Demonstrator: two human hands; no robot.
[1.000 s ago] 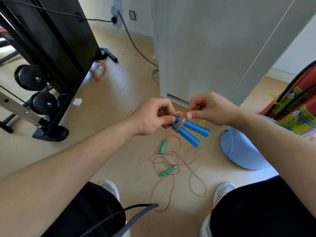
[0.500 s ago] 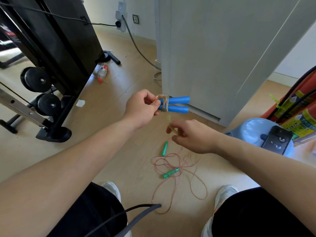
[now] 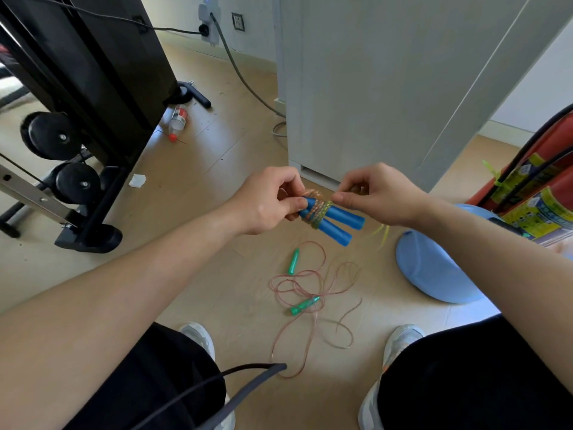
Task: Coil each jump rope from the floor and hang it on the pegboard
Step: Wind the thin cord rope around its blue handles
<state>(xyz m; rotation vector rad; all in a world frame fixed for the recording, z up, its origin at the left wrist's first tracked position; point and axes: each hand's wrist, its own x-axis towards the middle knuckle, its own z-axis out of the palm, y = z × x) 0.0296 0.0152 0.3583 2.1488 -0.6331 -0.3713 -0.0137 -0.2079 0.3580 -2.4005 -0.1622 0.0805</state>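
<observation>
Head-worn wide-angle camera looks forward and down, close over the hands (image 3: 266, 203) (image 3: 383, 193).

**One rope wound, one loose**

The blue-handled jump rope (image 3: 328, 217) sits at frame centre. Its two handles lie side by side, tilted down to the right, with the cord wound tightly round them. Below it, the green-handled jump rope (image 3: 302, 306) sprawls on the floor (image 3: 217, 187), pink cord loosely tangled and handles apart.

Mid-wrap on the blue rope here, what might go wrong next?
The cord wound round the blue handles looks untied; if the right hand lets go of its pinch, the wraps may spring loose from the left hand. The green-handled rope lies in loose loops between the shoes; a step could snag it.
</observation>
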